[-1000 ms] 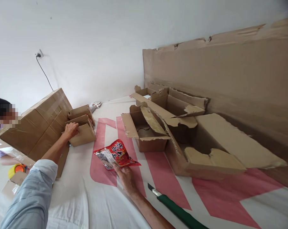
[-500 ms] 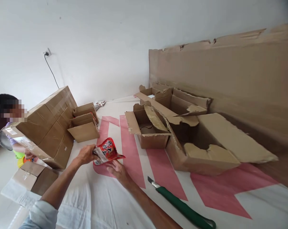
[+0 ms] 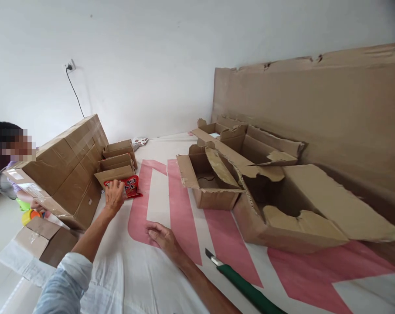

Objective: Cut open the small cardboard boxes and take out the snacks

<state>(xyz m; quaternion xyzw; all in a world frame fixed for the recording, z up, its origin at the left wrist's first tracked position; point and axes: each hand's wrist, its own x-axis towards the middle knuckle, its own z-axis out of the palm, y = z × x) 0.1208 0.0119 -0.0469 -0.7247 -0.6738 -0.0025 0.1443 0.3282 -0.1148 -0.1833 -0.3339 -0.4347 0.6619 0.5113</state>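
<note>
My left hand [image 3: 115,195] is closed on a shiny red food packet [image 3: 132,186] with pale lettering. The packet stands against the near side of a small open cardboard box [image 3: 115,174] on the left. Part of the packet is hidden behind my fingers. My right hand [image 3: 163,237] hovers over the red-striped cloth [image 3: 181,218], holding nothing, its fingers loosely bent and the thumb a little apart. To its right lies a green-handled utility knife [image 3: 246,288] with the blade out.
Several torn-open cardboard boxes [image 3: 213,199] stand on the right, before a tall cardboard sheet [image 3: 308,96]. Stacked taped cartons [image 3: 63,174] rise on the left, with a smaller carton [image 3: 45,240] nearer me. Beyond them is another person [image 3: 12,141].
My left hand has carried the red packet away from my right hand, leftward and farther out, to the small box. My right hand has stayed nearly in place. The view has shifted slightly.
</note>
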